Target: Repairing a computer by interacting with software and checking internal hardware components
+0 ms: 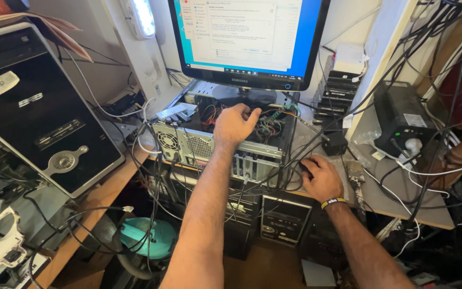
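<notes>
We have our left hand (235,124) reaching into the open computer case (225,142), which lies on its side on the tabletop (402,198) just below the monitor (247,40). Its fingers (252,115) are curled down among the coloured wires (267,126) inside; whether they pinch anything we cannot tell. Our right hand (322,179) rests at the near right of the case, cupped over a dark mouse (306,168), fingers pressed lightly onto it. A black tower (38,107) stands tilted at the far left, and another tower (284,217) sits under the tabletop. We judge the step to be work on the case's wiring; the next move calls for a careful, steady touch among the crowded cables.
</notes>
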